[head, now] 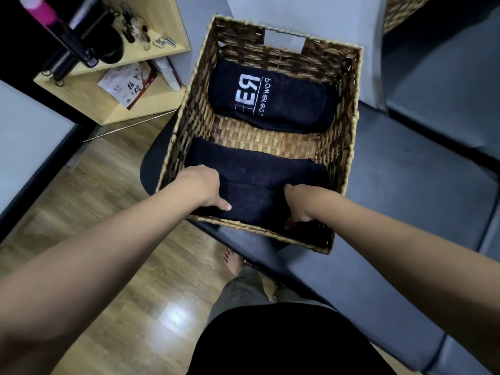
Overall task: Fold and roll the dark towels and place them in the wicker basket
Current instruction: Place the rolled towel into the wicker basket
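A wicker basket (343,125) stands on a dark bench seat. Inside it, at the far end, lies a rolled dark towel with white lettering (273,100). A second rolled dark towel (257,174) lies at the near end. My left hand (203,189) grips the left part of this near towel, thumb on top and fingers hidden behind it. My right hand (299,205) grips its right part, fingers curled down into the fabric by the basket's near wall. Bare woven floor shows between the two towels.
The grey bench (405,212) runs to the right and toward me. A wooden shelf unit (89,101) with bottles and a booklet stands at the upper left. Wooden floor (121,266) lies to the left. My bare foot (232,262) shows below the basket. Another wicker basket (400,9) is at the top right.
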A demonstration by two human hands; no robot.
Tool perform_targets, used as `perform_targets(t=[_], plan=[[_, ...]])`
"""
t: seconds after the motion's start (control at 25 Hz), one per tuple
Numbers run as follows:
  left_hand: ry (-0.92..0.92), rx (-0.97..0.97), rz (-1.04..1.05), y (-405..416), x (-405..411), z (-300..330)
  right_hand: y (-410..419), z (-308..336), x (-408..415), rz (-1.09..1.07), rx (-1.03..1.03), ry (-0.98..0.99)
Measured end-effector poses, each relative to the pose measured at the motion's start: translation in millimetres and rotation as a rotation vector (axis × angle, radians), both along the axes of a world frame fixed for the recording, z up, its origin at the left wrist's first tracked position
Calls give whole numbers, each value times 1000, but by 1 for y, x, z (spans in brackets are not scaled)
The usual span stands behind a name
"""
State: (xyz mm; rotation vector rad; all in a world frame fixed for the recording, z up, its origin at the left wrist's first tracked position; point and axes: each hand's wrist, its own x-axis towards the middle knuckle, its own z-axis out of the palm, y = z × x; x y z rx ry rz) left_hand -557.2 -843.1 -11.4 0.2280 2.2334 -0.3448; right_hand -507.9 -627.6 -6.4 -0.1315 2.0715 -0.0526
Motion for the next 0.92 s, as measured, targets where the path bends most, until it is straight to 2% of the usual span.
perform_targets(t=[0.16,0.32,0.44,0.56,0.64,0.76,0.92], plan=[[43,55,123,6,10,-11,6,-7,-2,-341,-67,-67],[67,28,193,16,15,-18,-1,-23,7,-407,-47,23],[67,57,164,13,15,-11,5,-19,4,-359,-59,45],[89,77,111,2,16,-4,7,-6,9,-88,-21,72],[88,99,112,-4,19,-4,5,-8,13,-13,-4,104],[114,134,132,-6,21,-6,4,-8,9,-122,8,121],[160,14,113,-2,21,-7,-7,-15,9,-229,31,92]])
